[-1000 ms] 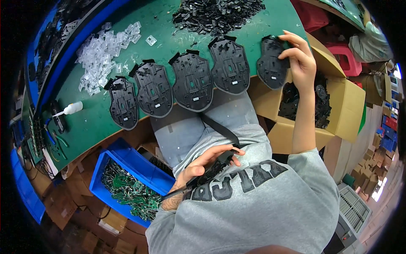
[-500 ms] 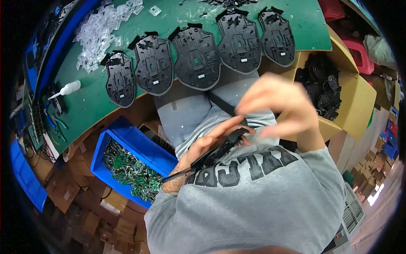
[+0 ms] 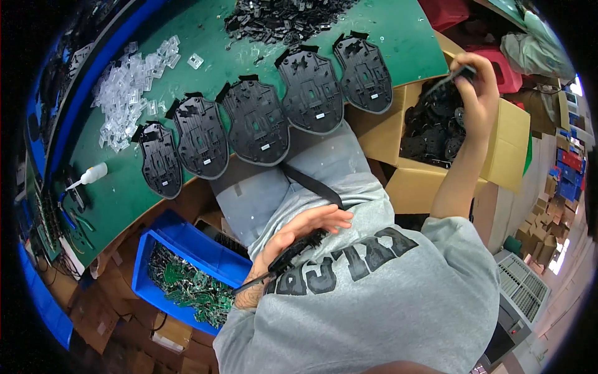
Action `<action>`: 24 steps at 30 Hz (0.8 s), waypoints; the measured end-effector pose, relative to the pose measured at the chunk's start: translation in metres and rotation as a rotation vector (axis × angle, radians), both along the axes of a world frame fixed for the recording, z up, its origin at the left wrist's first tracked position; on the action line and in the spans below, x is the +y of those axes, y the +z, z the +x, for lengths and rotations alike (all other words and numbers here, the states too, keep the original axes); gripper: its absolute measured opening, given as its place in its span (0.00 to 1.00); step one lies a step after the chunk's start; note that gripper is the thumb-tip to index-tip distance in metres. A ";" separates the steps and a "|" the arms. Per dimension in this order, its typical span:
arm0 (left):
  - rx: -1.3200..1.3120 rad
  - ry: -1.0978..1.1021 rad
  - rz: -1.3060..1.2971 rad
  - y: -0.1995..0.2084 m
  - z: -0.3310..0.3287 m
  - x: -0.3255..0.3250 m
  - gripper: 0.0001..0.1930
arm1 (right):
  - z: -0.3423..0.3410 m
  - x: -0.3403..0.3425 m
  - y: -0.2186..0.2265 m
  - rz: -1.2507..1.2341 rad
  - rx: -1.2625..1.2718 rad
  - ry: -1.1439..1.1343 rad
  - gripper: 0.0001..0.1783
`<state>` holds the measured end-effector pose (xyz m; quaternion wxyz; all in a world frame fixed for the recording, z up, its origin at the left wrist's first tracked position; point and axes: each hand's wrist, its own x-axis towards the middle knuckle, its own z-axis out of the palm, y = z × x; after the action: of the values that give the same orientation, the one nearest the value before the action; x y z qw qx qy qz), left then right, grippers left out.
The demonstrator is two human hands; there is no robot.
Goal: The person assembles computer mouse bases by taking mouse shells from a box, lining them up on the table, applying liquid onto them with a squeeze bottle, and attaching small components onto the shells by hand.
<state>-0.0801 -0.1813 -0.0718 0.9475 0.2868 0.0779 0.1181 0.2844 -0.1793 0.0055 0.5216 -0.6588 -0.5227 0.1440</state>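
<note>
Near my chest, my left hand [image 3: 298,229] has its fingers stretched out together and its palm against black plastic shells [image 3: 290,257]. These rest along my forearm, close to my shirt, and are partly hidden. My right hand [image 3: 481,87] is raised over the open cardboard box [image 3: 506,144], its fingers pinching a dark, mouse-shaped plastic shell [image 3: 443,83] seen nearly edge-on. Inside the box lies a heap of similar black shells [image 3: 430,138]. A row of several black mouse-base shells [image 3: 254,118] lies along the near edge of the green table [image 3: 212,73].
Clear plastic pieces [image 3: 128,93] lie heaped on the table's left, with a white dropper bottle [image 3: 93,174] nearer. Small black parts [image 3: 280,22] are piled at the back. A blue bin [image 3: 138,274] of green circuit boards stands at left. Red stools [image 3: 498,71] stand beyond the box.
My right hand has moved from beside my left hand to above the box and now holds a dark shell. The view has shifted. My left hand stays near my chest with the shells.
</note>
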 end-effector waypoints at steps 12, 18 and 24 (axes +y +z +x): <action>0.037 0.056 -0.018 0.004 -0.002 -0.004 0.41 | -0.018 0.070 -0.011 -0.086 -0.635 0.214 0.21; 0.076 0.106 -0.167 -0.002 0.001 -0.001 0.37 | -0.087 0.038 -0.010 0.276 -0.400 0.600 0.22; 0.090 0.317 0.173 -0.040 -0.019 -0.013 0.23 | -0.195 -0.006 -0.032 -0.134 -0.061 1.017 0.22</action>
<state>-0.0993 -0.1947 -0.1120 0.8844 0.3562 0.1538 0.2595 0.0899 -0.1855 -0.0262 0.3268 -0.3570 -0.7817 0.3933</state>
